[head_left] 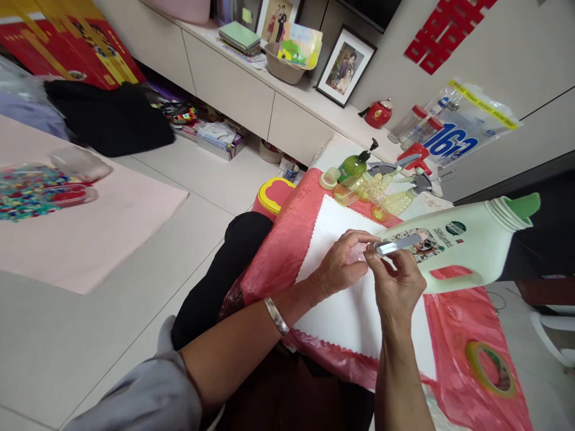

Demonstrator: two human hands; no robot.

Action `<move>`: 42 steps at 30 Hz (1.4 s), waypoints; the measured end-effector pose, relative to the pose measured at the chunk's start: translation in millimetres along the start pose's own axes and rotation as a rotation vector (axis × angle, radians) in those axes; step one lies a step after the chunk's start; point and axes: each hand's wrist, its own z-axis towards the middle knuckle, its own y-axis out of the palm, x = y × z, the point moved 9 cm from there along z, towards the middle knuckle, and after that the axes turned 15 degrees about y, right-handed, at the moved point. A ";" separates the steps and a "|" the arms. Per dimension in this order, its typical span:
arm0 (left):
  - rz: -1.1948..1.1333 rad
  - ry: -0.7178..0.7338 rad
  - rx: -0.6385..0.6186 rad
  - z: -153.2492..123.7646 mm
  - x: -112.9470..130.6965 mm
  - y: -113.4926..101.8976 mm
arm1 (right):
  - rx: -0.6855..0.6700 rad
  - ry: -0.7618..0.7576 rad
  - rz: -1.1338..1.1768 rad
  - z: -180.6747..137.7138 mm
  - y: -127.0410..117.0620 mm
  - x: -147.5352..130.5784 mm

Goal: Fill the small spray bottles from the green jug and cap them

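A low table covered with crinkled red plastic film (pixel 287 254) carries a large white mat with scalloped edges (pixel 326 311). Near the mat's right edge is a pale green plastic jug with a cut-out handle (pixel 487 245); its printed label seems to read "SilkGarden", below a dark green oval emblem too small to make out. Beyond the table's far edge, a clear plastic bag with a yellow strip (pixel 487 129) bears bold blue figures, apparently "162" — the last is unclear. Higher, a red paper-cut double-happiness character (pixel 444 37) hangs on the wall.

Both hands meet over the mat. The left hand (pixel 344 263) comes in from the near left edge, forearm slanting, palm turned down and fingers curled around a small object; the right hand (pixel 398 287) rises from the near edge, wrist bent, thumb and fingers pinching a tool. The fingertips nearly touch.

A green pump bottle with a black top (pixel 351 167) is at the table's far left corner; a yellow-green tape roll (pixel 472 362) lies by the right edge. The slim grey tool (pixel 399 245) sits above the mat, pointing toward the jug — and the small clear pinkish plastic piece (pixel 357 252) is under the left fingers.
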 end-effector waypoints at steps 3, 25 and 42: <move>-0.004 -0.023 0.026 1.3 1.3 -0.2 | 0.066 0.012 0.094 -1.8 1.8 5.7; 0.400 0.122 0.046 10.1 -1.2 -1.9 | 0.031 0.213 0.438 -25.3 13.0 52.2; 0.397 0.127 0.023 5.8 -2.5 -4.7 | -0.053 0.204 0.475 -14.0 28.2 45.8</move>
